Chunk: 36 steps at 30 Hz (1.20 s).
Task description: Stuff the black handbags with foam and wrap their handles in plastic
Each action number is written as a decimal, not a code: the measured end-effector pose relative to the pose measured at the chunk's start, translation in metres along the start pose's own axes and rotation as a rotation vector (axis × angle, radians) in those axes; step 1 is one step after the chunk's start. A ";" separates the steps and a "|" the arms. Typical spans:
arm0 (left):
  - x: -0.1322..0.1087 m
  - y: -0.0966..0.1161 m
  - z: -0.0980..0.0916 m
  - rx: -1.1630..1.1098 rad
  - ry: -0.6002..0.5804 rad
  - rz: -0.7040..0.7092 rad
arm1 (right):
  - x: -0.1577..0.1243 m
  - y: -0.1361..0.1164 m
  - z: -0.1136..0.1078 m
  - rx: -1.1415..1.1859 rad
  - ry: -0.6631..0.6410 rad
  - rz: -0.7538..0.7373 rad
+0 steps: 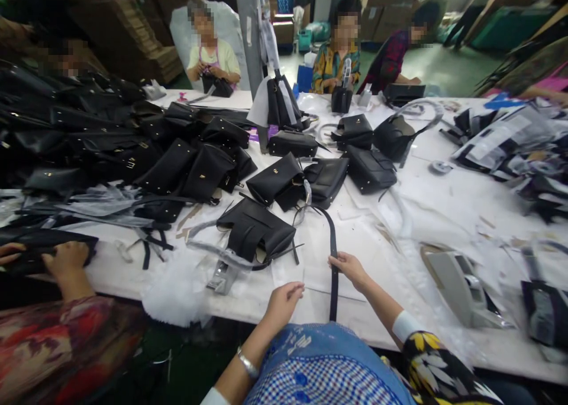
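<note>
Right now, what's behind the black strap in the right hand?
White tabletop shows on both sides of the black strap. The strip directly behind it is covered, and the right hand's fingers hide part too, so I can't tell if anything tiny is there.

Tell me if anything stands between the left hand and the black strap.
Nothing visible does: only the white surface shows between the left hand and the black strap, which the right hand holds.

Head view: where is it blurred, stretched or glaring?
Head view, right edge: cluttered pile smears and stretches; head view, background: pale sheen on green floor; head view, left: dark bag pile loses detail; head view, centre: right hand and black strap fairly sharp.
</note>
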State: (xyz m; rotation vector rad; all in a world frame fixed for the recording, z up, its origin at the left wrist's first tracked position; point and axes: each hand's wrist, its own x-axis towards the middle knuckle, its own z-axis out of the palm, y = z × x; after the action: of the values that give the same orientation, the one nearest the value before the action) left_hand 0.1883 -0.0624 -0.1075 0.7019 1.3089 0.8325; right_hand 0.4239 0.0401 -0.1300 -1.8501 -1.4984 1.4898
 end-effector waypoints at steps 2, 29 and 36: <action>0.012 0.010 0.021 -0.075 -0.042 -0.045 | -0.018 -0.013 0.002 0.079 -0.068 -0.063; -0.024 0.017 0.030 0.093 -0.265 0.014 | -0.105 -0.093 0.008 0.769 0.021 -0.102; 0.021 -0.039 -0.043 0.476 0.408 -0.042 | -0.107 -0.061 0.007 0.389 -0.054 -0.012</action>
State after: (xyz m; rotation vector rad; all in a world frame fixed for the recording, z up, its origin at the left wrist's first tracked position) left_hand 0.1523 -0.0662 -0.1567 0.9007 1.9193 0.6512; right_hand 0.3976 -0.0298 -0.0318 -1.5787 -1.1367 1.6948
